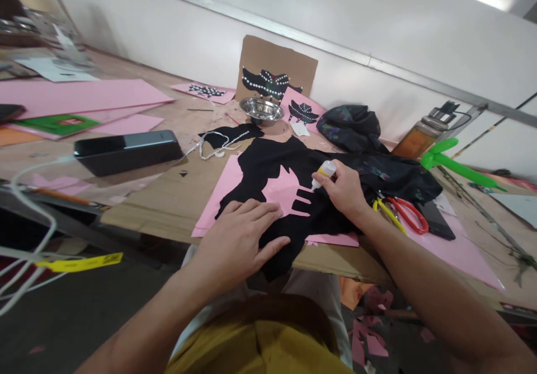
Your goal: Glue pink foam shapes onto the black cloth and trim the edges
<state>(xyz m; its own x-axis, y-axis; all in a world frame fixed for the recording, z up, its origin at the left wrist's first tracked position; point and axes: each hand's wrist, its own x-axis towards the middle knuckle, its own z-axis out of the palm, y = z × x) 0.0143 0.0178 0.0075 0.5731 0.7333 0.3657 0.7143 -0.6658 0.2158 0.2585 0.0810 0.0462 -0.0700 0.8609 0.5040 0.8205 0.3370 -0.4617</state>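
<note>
A pink paper cutout [280, 190] with pointed tips and narrow prongs lies on black fabric [268, 158]. My left hand [245, 234] is spread flat, its fingertips on the cutout's lower left edge and its palm over the fabric. In my right hand [344, 186] is a small white glue bottle [326, 168], tilted with its nozzle down beside the prongs. Whether the nozzle touches the fabric I cannot tell. Under the fabric, pink sheets [212, 209] show on a piece of brown cardboard [151, 209].
Scissors with red handles [413, 217] lie right of my right hand. Behind the fabric stand a metal bowl [261, 111] and a bead-studded black cutout [268, 84] on cardboard. A black box-shaped device [128, 151] sits left, an amber-filled bottle [419, 133] right.
</note>
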